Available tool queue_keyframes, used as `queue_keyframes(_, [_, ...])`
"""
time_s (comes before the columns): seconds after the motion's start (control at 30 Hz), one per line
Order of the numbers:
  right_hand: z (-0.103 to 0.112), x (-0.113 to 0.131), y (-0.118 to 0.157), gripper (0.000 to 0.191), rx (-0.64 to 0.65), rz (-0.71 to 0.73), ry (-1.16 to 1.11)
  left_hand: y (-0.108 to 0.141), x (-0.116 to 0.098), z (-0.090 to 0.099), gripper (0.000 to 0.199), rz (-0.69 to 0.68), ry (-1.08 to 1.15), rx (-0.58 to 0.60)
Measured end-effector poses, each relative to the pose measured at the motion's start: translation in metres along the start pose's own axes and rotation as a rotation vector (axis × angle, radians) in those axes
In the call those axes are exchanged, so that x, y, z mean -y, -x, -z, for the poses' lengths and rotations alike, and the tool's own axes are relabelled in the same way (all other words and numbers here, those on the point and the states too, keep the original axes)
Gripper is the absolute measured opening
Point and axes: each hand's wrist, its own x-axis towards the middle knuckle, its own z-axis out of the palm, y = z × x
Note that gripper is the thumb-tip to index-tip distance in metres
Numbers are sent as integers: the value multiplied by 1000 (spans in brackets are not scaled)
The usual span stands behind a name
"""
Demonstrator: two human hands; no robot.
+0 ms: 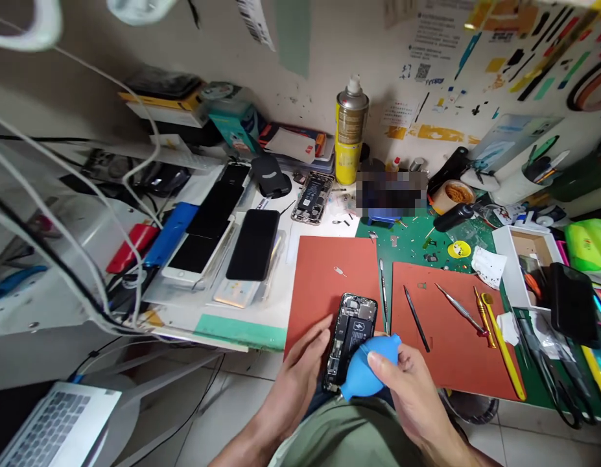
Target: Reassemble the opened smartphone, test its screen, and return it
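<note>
My left hand (pixel 300 363) grips the left side of an opened smartphone (pixel 336 347); some of its fingers are hidden. The phone's screen is off, so its black battery and circuit boards show. It is angled at the front edge of a red-brown mat (pixel 312 285). In my right hand (pixel 410 389) is a blue rubber air blower (pixel 368 370), thumb on top of the bulb. The blower lies over the phone's lower right part and hides it. Above the phone, a small SIM eject pin (pixel 340 271) rests on the mat.
Right of the phone are a metal spudger (pixel 383 285), a black pen-like tool (pixel 417 318), a yellow-handled tool (pixel 503 347) and black scissors (pixel 557 383). Phones (pixel 254 243) and a second opened phone (pixel 313 198) lie left and behind. A spray can (pixel 351 133) stands at the wall.
</note>
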Motion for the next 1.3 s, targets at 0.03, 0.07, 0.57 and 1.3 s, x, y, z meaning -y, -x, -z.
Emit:
queue_keyframes(0.03, [2, 0, 2, 40, 12, 5, 15, -2, 0, -3, 61, 40, 46, 23])
queue_keyframes(0.07, [3, 0, 3, 41, 24, 9, 30, -2, 0, -6, 60, 84, 88, 52])
queue_keyframes(0.57, [1, 26, 6, 56, -348, 1028, 670, 25, 11, -22, 48, 73, 212, 171])
queue_keyframes(1.3, [-12, 13, -19, 52, -344, 1413, 864, 27, 20, -24, 52, -212, -214, 62])
